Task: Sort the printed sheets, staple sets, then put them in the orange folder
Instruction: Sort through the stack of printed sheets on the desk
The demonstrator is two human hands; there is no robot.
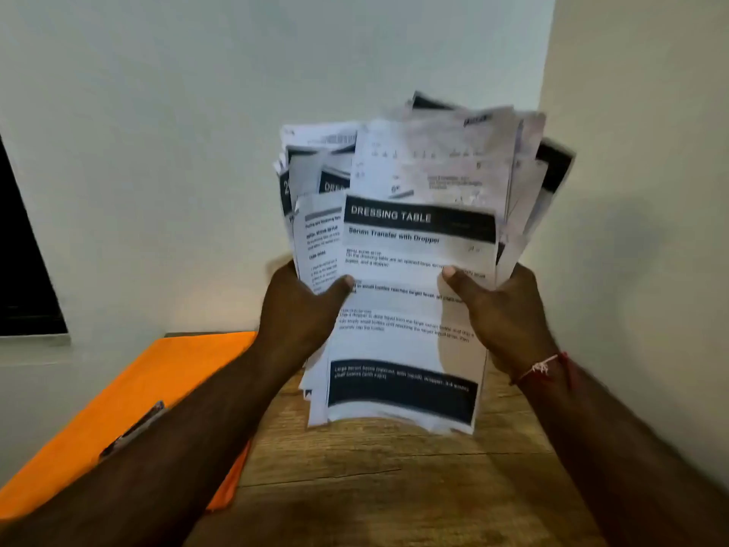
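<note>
We see the left hand [303,305] gripping the left side of a thick stack of printed sheets [414,171]. Its thumb is pressed on the front page and its fingers are curled out of sight behind. The right hand [499,313] grips the right side the same way, thumb on the front and fingers hidden behind the paper. A red thread bracelet [546,367] circles the right wrist.

The stack stands upright between the two hands and its upper part fans out unevenly, corners pointing left and right. The front sheet [410,349] has a black band reading "DRESSING TABLE", then the line "Serum Transfer with Dropper", and a second dark block near its foot. We cannot tell whether the lower edge of the stack touches the wooden tabletop [374,475] or hangs just above it.

The orange folder [169,373] lies flat and closed along the left edge of the tabletop, well apart from the sheets and partly covered by the left forearm. A small metal clip [136,426] shows on it beside that forearm. Pale walls meet in a corner behind the table, and a dark window [23,262] sits at the far left.
</note>
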